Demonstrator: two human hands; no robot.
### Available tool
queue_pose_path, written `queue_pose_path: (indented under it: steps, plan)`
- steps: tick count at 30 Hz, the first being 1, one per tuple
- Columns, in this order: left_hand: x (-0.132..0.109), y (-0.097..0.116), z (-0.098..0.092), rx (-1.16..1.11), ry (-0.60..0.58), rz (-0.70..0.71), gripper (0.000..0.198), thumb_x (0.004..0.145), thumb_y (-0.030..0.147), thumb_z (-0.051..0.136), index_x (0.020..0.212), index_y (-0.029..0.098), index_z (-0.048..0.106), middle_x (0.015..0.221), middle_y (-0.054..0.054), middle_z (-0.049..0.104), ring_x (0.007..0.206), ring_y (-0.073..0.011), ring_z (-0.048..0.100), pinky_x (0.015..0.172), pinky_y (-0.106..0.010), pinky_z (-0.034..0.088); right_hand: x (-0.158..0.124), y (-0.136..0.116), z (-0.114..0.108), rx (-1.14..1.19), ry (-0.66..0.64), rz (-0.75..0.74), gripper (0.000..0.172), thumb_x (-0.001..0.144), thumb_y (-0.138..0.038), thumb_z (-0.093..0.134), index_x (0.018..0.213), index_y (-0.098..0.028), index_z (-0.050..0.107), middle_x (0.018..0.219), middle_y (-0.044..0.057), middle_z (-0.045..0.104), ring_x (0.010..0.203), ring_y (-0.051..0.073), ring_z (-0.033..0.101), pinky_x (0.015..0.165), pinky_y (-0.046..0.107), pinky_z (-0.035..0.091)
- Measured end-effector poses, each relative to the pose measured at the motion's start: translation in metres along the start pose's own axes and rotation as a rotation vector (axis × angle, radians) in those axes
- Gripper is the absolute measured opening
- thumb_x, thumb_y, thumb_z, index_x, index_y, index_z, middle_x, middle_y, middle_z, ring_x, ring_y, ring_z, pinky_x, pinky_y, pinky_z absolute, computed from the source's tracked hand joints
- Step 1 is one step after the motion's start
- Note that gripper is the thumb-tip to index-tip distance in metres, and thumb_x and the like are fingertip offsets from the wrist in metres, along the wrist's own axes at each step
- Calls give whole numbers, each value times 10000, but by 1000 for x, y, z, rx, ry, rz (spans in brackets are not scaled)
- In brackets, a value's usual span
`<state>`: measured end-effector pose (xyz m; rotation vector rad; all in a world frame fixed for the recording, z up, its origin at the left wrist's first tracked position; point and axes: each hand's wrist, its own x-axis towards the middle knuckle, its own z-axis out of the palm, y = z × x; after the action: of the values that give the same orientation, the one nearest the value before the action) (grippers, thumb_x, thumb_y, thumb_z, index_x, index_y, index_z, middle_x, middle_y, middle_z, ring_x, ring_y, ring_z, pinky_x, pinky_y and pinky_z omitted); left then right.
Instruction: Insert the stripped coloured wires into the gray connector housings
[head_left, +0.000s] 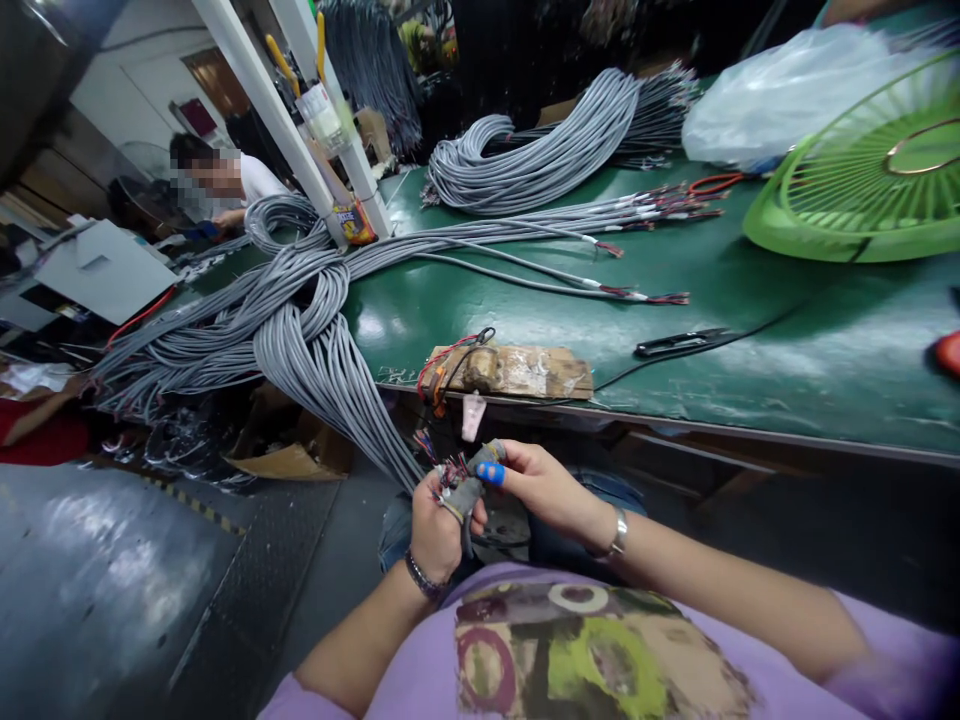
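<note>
My left hand (437,530) is closed around the end of a grey cable, with thin coloured wires (452,470) sticking out at its top. Close against it, my right hand (544,487) is pinched together beside these wires; whatever lies between its fingertips is too small to make out. Grey coverings wrap fingers on both hands, and a blue band is on my right thumb. From the table, a thick bundle of grey cables (322,375) hangs down toward my left hand. Just beyond my hands, a wooden board (532,372) lies at the table edge, with a red and a black wire on it.
The green table (480,320) carries a coil of grey cables (540,150), cables with stripped ends (615,212), a black tool (679,343), a green fan (862,170) and a plastic bag (780,100). A white post (262,120) stands at left; a person (255,180) sits beyond it.
</note>
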<state>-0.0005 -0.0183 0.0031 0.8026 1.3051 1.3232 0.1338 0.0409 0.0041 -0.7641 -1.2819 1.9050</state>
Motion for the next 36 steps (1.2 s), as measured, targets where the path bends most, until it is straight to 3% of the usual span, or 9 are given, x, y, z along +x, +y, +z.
queue_pose_path:
  steps: [3,5,13,17,20,22,27,32,36]
  plan:
    - [-2,4,-2,94,-185,-96,265,677,392,686,675,150,577,456,2,580,360,-99,488,388,-205,391,4,-5,0,-105,-62,-2,279,687,-415,705,686,-149,623,619,-7,597,557,102,479,547,230,384]
    - [-3,7,-3,120,-241,-140,250,673,372,690,674,144,588,465,-11,593,371,-113,508,401,-218,411,7,-7,-1,-144,-118,-5,268,667,-395,723,674,-145,628,627,-7,602,573,105,493,566,233,399]
    - [-2,6,-1,0,-64,-29,212,706,312,664,613,133,600,456,-3,585,365,-94,490,389,-194,371,9,-7,-3,135,69,124,281,696,-416,674,679,-159,562,599,-38,511,473,60,401,468,215,394]
    - [-1,4,-2,-10,-40,-53,232,686,333,675,595,132,605,438,-5,575,367,-99,495,398,-197,373,5,-12,5,-4,-44,84,295,700,-434,678,709,-176,536,546,-39,550,453,89,484,474,233,403]
    - [1,0,-3,-16,-37,-72,255,673,365,686,603,133,603,439,-3,575,361,-97,486,403,-202,387,5,-15,11,52,-207,82,307,733,-463,643,747,-203,481,490,-38,585,457,152,572,506,278,435]
    - [2,-1,-3,-22,-33,-62,264,674,373,688,607,132,601,449,-3,580,367,-96,493,407,-202,398,6,-14,12,61,-237,89,303,764,-471,611,755,-203,470,489,-25,608,472,164,593,511,275,423]
    - [4,-2,-5,-94,15,-25,278,660,380,693,585,131,592,432,2,567,344,-94,483,384,-205,401,8,-8,10,9,-149,52,316,787,-467,595,727,-178,482,512,-6,633,486,123,577,478,221,294]
    - [6,-2,-4,-157,43,-31,290,668,385,679,560,131,591,425,-7,565,336,-97,482,361,-204,397,8,-3,12,86,-133,52,342,756,-493,622,722,-187,473,548,-9,630,513,139,582,499,239,314]
    - [9,-1,-8,-183,36,-51,283,659,377,690,564,130,588,405,0,546,319,-87,463,331,-185,363,10,2,6,69,-36,60,334,663,-425,735,686,-155,540,545,-35,566,499,84,484,503,224,329]
